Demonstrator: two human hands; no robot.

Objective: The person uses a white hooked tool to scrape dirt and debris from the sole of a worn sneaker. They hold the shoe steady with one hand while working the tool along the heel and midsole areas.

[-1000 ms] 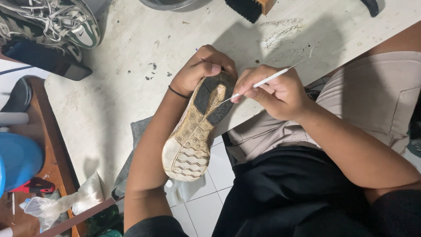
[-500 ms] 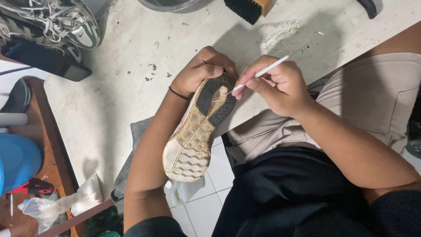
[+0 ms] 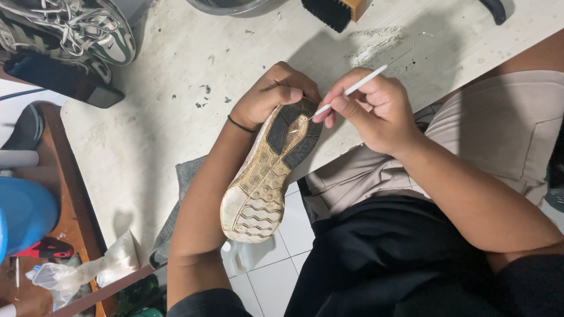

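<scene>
Now we hold the shoe [image 3: 264, 176] sole up over the surface [image 3: 176, 70] edge, heel far, toe near. Our left hand [image 3: 267, 97] wraps the heel. Our right hand [image 3: 370, 108] pinches a thin white pick [image 3: 346, 92], tip on the heel.

The shoe [image 3: 267, 170] lies sole-up over the near edge of the surface [image 3: 176, 76], between the hands: left hand [image 3: 270, 94] at its far end, right hand [image 3: 370, 111] to its right with a pick [image 3: 346, 93]. Far left sits a sneaker [image 3: 76, 26]; a brush [image 3: 335, 10] lies at the far edge.
</scene>
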